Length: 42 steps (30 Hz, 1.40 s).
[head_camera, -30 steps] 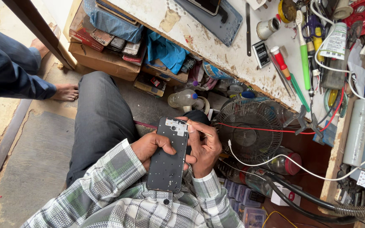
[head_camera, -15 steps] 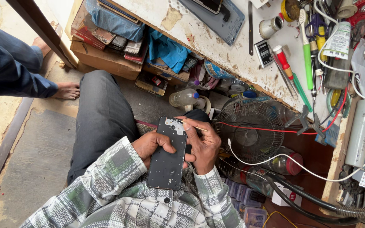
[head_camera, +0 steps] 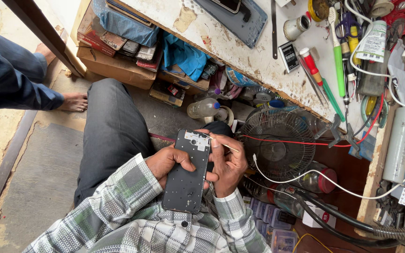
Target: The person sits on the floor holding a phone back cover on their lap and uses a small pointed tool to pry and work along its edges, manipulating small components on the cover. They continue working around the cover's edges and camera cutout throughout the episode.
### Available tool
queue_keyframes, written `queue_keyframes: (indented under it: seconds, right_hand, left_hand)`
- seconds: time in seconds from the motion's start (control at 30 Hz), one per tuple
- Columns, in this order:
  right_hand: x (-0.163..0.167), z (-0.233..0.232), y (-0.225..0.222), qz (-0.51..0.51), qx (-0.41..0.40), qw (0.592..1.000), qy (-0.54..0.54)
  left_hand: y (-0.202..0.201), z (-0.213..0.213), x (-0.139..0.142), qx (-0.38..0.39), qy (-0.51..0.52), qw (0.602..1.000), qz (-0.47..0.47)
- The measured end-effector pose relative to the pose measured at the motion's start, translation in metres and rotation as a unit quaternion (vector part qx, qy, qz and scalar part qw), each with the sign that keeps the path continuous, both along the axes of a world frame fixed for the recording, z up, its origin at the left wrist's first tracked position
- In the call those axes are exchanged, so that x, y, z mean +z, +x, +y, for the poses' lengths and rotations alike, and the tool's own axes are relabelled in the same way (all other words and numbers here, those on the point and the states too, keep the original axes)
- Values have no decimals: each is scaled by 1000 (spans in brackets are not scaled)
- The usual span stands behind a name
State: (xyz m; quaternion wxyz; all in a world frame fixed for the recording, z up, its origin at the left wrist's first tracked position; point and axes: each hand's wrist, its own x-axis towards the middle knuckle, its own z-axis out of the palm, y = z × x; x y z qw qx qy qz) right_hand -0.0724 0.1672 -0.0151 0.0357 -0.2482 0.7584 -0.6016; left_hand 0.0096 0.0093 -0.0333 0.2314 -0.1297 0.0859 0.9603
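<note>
Both hands grip the black rectangular phone body with its back cover off (head_camera: 187, 172), long axis upright, top end pointing away from the person; the left hand (head_camera: 167, 161) clasps its edge, and the right hand (head_camera: 228, 164) pinches a thin metal tool (head_camera: 225, 145) at its top.

The right hand (head_camera: 228, 161) shifted its thin tool (head_camera: 222, 144) slightly along the top edge of the opened phone (head_camera: 189, 171) — fingers regripped — little else moved

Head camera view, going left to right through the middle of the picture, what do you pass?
Another person's bare foot → grey trousered leg → left hand → opened black phone with its back cover off → right hand holding a thin metal tool → round wire-guard fan → pale cylinder.
</note>
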Motion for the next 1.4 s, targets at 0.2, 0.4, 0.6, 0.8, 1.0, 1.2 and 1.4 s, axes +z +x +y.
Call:
queue_keyframes:
  seconds: [0.2, 0.4, 0.6, 0.8, 1.0, 1.2, 1.4]
  right_hand:
    - [1, 1, -2, -43, 32, 999, 0]
    - [-1, 0, 1, 56, -2, 998, 5]
    - [2, 3, 1, -47, 13, 999, -5]
    - [7, -3, -3, -69, 56, 995, -36]
    - [6, -1, -1, -80, 8, 994, -80]
    - [2, 8, -5, -31, 53, 996, -61]
    - [0, 9, -6, -23, 61, 997, -44]
  left_hand:
    - [0, -1, -5, -33, 13, 999, -21]
    - [1, 1, -3, -31, 33, 999, -9]
    - [1, -1, 0, -35, 3, 999, -18]
    - [1, -1, 4, -24, -9, 999, -20]
    - [0, 0, 4, -14, 12, 1000, -10]
    - [-3, -1, -5, -34, 31, 999, 12]
    - [0, -2, -5, -26, 26, 999, 7]
